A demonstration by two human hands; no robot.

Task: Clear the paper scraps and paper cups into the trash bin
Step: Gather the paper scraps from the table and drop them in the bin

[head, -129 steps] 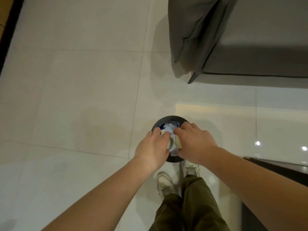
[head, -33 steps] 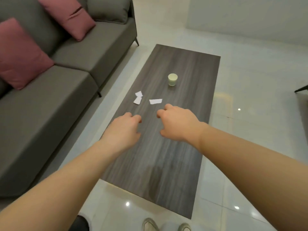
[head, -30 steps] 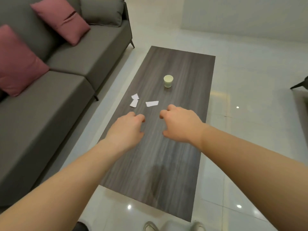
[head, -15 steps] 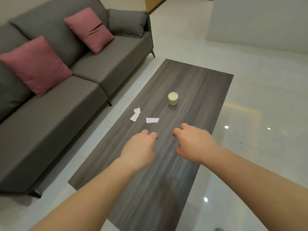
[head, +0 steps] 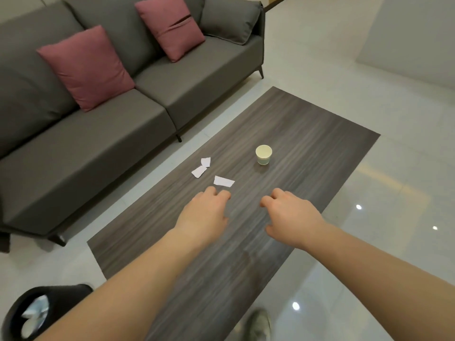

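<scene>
Room: pale glossy tiled floor [head: 369, 70] with light glints; a grey sofa [head: 110, 124] runs along the 9 to 11 o'clock side.
Sofa: two pink cushions [head: 86, 67] and a grey cushion [head: 229, 23] lean on its back.
Table: a long dark wood-grain table [head: 307, 134] stretches from the near edge toward 1 o'clock, just beside the sofa.
Paper cup: one pale paper cup [head: 263, 155] stands upright near the table's middle, at 12 o'clock from the right hand.
Paper scraps: three white paper scraps [head: 223, 181] lie flat at 9 o'clock of the cup; two touch at a corner, the third lies apart, nearer the hands.
Left hand: the left hand [head: 203, 215] hovers over the table, knuckles up, its fingers [head: 221, 194] loosely curled and holding nothing, tips just short of the nearest scrap.
Right hand: the right hand [head: 293, 217] hovers beside it at 3 o'clock, fingers loosely curled, also holding nothing.
Trash bin: a black trash bin [head: 32, 299] stands on the floor at 8 o'clock off the table's near corner, with white and pale scraps inside; the left forearm partly covers it.
Shoe: a light shoe [head: 257, 323] shows at 6 o'clock past the table's edge.
</scene>
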